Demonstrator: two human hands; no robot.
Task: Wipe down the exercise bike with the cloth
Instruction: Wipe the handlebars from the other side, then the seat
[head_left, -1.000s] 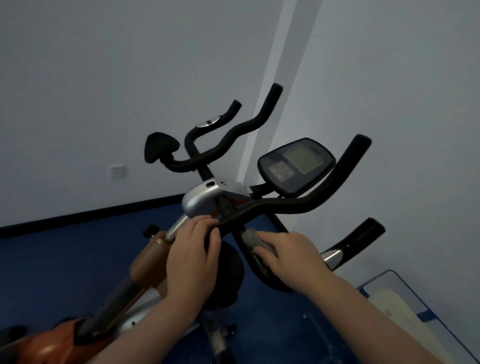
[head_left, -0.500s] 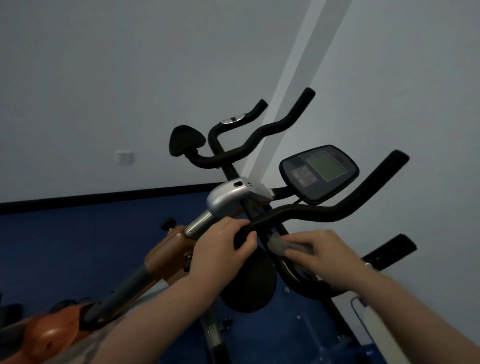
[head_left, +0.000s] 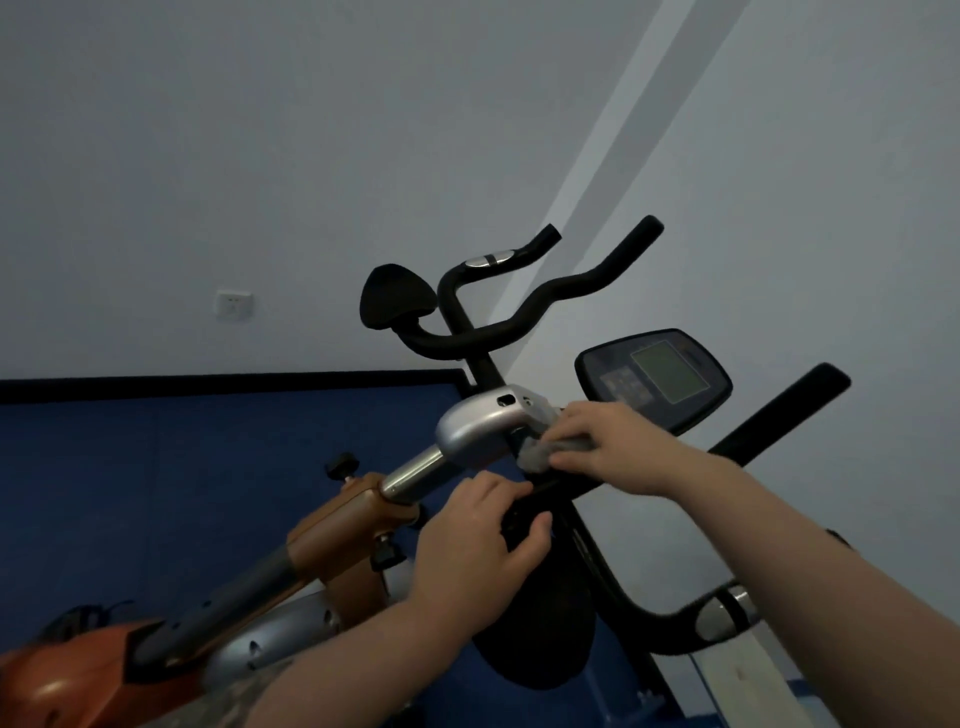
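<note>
The left hand (head_left: 475, 545) is nearest, and it still grips the black bar (head_left: 524, 519) with its fingers curled round it and the thumb tucked under. Just past it, the right hand (head_left: 618, 447) has moved up since a moment ago, from the low bend of the bar to the spot beside the silver cap (head_left: 480, 428). Its fingers are close together and pinch the grey cloth (head_left: 545, 452) against the bike (head_left: 363, 519). The cloth pokes out past the fingertips and touches the cap's edge. Farther back sits the screen (head_left: 657, 379), then the handlebars (head_left: 519, 317), then the wall (head_left: 260, 156).
</note>
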